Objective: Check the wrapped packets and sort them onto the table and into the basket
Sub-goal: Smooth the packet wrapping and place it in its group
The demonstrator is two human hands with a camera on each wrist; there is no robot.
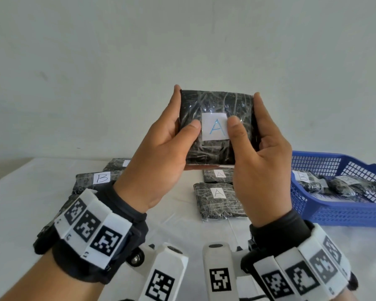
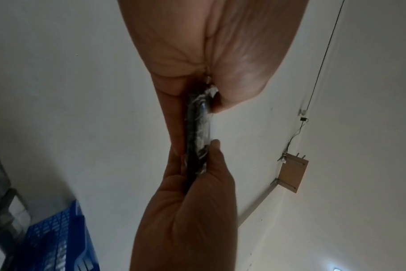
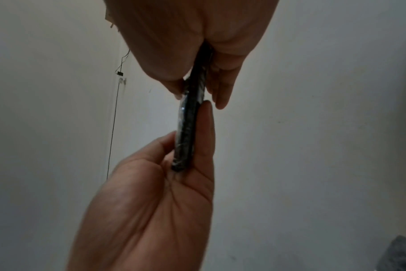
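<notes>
Above the white surface (image 1: 30, 203), left hand (image 1: 161, 153) and right hand (image 1: 261, 170) both grip one black wrapped packet (image 1: 217, 109) upright — thumbs pressed beside its "A" label (image 1: 215, 127), fingers behind — with the blue basket (image 1: 334, 213) off right.

Head view bright — wrist views dim, blurred

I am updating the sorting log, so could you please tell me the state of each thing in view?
Held packet labelled A: wrapped, lifted, upright, label facing the camera.
Left hand: grips its left edge.
Right hand: grips its right edge.
Two A packets: flat on the table.
B packet: flat on the table.
Blue basket: holds wrapped packets.
</notes>
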